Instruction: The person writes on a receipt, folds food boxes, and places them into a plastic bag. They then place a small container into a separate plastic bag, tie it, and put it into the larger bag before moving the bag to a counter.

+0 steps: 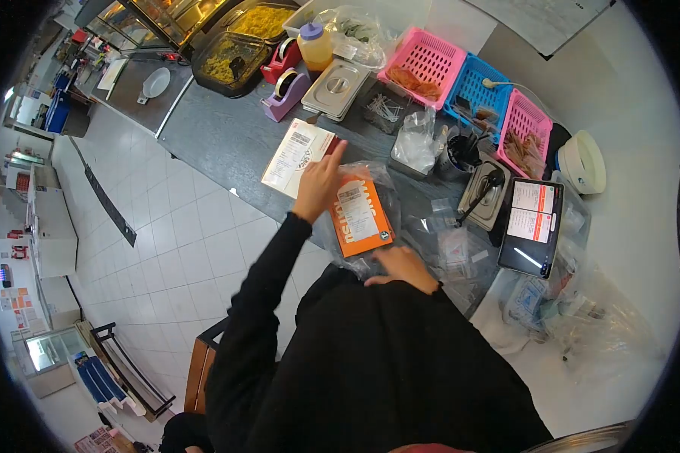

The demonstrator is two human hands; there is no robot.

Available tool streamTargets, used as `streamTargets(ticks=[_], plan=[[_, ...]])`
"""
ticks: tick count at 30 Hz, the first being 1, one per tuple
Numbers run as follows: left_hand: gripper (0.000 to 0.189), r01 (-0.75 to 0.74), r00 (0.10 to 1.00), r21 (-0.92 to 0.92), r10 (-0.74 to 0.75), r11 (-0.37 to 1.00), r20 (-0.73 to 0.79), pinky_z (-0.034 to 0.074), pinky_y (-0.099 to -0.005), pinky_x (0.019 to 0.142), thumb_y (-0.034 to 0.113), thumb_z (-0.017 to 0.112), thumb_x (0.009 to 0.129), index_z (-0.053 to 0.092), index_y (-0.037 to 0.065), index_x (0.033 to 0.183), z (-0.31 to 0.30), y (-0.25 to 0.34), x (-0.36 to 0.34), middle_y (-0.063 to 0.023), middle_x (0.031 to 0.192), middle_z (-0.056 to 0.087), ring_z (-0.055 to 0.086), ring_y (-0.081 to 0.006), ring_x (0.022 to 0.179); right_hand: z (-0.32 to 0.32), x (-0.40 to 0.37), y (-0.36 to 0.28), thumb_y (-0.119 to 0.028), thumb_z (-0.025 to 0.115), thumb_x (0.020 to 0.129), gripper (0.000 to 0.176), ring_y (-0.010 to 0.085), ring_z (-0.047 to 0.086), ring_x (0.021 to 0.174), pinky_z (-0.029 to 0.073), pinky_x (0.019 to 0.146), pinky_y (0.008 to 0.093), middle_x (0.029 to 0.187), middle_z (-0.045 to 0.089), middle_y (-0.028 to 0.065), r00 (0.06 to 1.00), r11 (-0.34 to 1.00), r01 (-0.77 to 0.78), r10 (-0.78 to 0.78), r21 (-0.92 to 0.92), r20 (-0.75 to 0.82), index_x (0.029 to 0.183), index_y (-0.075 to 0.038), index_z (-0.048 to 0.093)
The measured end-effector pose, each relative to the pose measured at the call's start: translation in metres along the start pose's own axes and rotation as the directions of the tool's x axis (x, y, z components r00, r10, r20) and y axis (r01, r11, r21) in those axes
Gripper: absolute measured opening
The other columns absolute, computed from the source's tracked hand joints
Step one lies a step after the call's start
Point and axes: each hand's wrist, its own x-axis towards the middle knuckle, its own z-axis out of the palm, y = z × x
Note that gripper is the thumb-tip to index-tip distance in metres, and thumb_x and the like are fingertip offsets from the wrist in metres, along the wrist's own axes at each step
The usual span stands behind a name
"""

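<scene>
Far left on the counter [204,121]: two glass dishes [238,64] with yellow food, then a red tape dispenser [279,62] and a purple tape dispenser [285,96]. Nearer, the white box [295,155] lies flat, printed label on top with a barcode and a round black mark.

Left hand [323,180] is over the gap between white box and orange box, index finger extended, the other fingers partly hidden; can't tell if it pinches any plastic.

Orange box [364,240]: lies flat near the front edge of the counter, between the hands, slightly turned. Rectangular, bright orange top, big white lettering partly covered by a white label with a barcode and small text. Small dark round sticker by the lower right corner. Clear plastic bag [381,175] around it, wrinkled and shiny, sticking out past its edges.

Right hand [408,269] is just beside the box's lower right corner, open, fingers apart, thumb out, low over the plastic.

Further right: clear packets [455,248] flat on the counter, black cup [459,166] of dark utensils behind them, metal lid [485,195] with a black-handled utensil on it, then tablet [531,226], screen lit with red and white panels.
</scene>
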Motion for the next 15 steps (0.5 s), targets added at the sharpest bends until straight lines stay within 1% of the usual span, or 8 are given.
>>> streamTargets(ticks=[1,3,6,8,10,11,14,15], plan=[[0.056,-0.017,0.988,-0.02,0.02,1.0,0.15,0.05,-0.0367,0.066,0.01,0.062,0.077,0.043,0.009,0.13,0.0,-0.003,0.012,-0.0097,0.099,0.056,0.061,-0.0287,0.08,0.011,0.0,-0.01,-0.044,0.059,0.083,0.043,0.0319,0.057,0.093,0.045,0.082,0.0406,0.092,0.059,0.0186,0.998,0.999,-0.01,0.013,-0.047,0.054,0.09,-0.001,0.064],[0.044,-0.049,0.996,-0.084,0.056,0.995,0.074,0.049,-0.0386,0.063,0.008,0.058,0.078,0.048,0.011,0.121,-0.02,-0.003,0.035,-0.0086,0.092,0.055,0.061,-0.0287,0.075,0.008,0.001,-0.009,-0.039,0.063,0.082,0.035,0.0269,0.056,0.09,0.044,0.079,0.0369,0.087,0.059,0.0133,0.986,0.986,0.166,-0.166,0.015,0.03,0.084,-0.004,0.064],[0.02,-0.154,0.981,-0.122,0.137,0.981,-0.135,0.049,-0.039,0.062,0.005,0.054,0.078,0.058,0.009,0.097,-0.079,0.008,0.064,-0.0114,0.087,0.057,0.061,-0.0303,0.078,-0.051,-0.003,-0.003,-0.028,0.067,0.082,0.022,0.0213,0.057,0.082,0.044,0.071,0.0341,0.078,0.057,0.0093,0.724,0.679,0.689,-0.624,0.255,-0.295,0.076,-0.007,0.064],[0.015,-0.245,0.967,-0.257,0.254,0.935,0.003,0.049,-0.038,0.063,0.002,0.053,0.08,0.058,0.006,0.093,-0.091,-0.012,0.068,-0.0115,0.084,0.058,0.061,-0.0292,0.077,-0.108,-0.024,-0.002,-0.029,0.068,0.082,0.029,0.0191,0.055,0.063,0.042,0.059,0.032,0.065,0.055,0.0068,0.863,0.74,0.5,-0.466,0.45,-0.193,0.069,-0.005,0.058],[0.015,0.366,0.863,-0.765,0.114,0.53,0.492,0.05,-0.0349,0.064,0.006,0.053,0.083,0.056,0.004,0.098,-0.087,-0.04,0.067,-0.0087,0.085,0.057,0.061,-0.0243,0.076,-0.148,-0.034,-0.002,-0.035,0.066,0.083,0.033,0.0252,0.054,0.05,0.04,0.05,0.0329,0.055,0.052,0.0087,0.845,0.809,0.52,-0.441,0.273,-0.303,0.072,-0.004,0.057],[0.016,0.67,0.695,-0.719,0.185,0.185,0.695,0.051,-0.0334,0.065,0.007,0.053,0.084,0.054,0.004,0.1,-0.085,-0.046,0.066,-0.0073,0.085,0.057,0.061,-0.0219,0.075,-0.16,-0.035,-0.004,-0.034,0.066,0.082,0.033,0.0248,0.054,0.052,0.041,0.052,0.0332,0.057,0.053,0.0083,0.847,0.83,0.508,-0.433,0.23,-0.308,0.071,-0.004,0.056],[0.026,0.724,0.69,-0.621,0.303,-0.301,0.658,0.051,-0.0323,0.072,0.018,0.054,0.088,0.055,0.001,0.108,-0.124,0.008,0.064,-0.0075,0.089,0.059,0.061,-0.0208,0.084,-0.18,-0.022,-0.016,-0.032,0.068,0.08,0.032,0.024,0.055,0.063,0.042,0.061,0.0354,0.065,0.054,0.0079,0.805,0.863,0.503,-0.443,0.058,-0.395,0.073,-0.004,0.053],[0.031,0.576,0.769,-0.813,0.281,0.088,0.575,0.05,-0.0305,0.074,0.021,0.055,0.089,0.054,0.0,0.111,-0.116,0.027,0.056,-0.0085,0.091,0.06,0.061,-0.02,0.086,-0.181,-0.012,-0.024,-0.031,0.068,0.079,0.031,0.0241,0.056,0.07,0.042,0.065,0.0369,0.071,0.056,0.0086,0.756,0.858,0.513,-0.467,-0.027,-0.46,0.074,-0.004,0.053]])
